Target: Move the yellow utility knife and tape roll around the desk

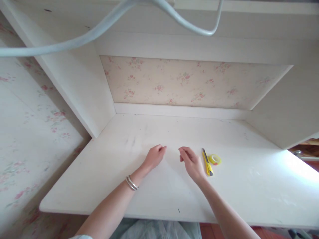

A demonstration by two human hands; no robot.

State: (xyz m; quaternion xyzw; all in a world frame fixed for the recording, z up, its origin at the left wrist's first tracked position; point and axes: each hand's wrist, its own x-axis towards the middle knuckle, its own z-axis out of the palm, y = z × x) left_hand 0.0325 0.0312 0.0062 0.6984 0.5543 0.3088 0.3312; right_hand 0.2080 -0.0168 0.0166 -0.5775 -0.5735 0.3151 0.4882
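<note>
Our left hand [156, 156] is over the middle of the tabletop [107, 166], between back and front edges, fingers curled to a narrow, near-closed grip. Nothing shows in it; we can't tell if something thin is pinched there. Bangles [132, 183] on that wrist.

Right hand [191, 163] faces it across a gap, thumb up against curled fingers, also narrow. No object visible in it; thin or clear stuff can't be ruled out.

Progress: we see no cut pieces and nothing stuck down. Our read: no finished result showing, so probably most of the work is left; can't confirm from this view.

Just right of our right hand, the yellow cutter [207, 163] lies slanted, one end toward the back edge, the other toward the front edge. Yellow tape roll [215, 163] sits just beside it, on the side toward the right edge. We can't tell if they touch.
</note>
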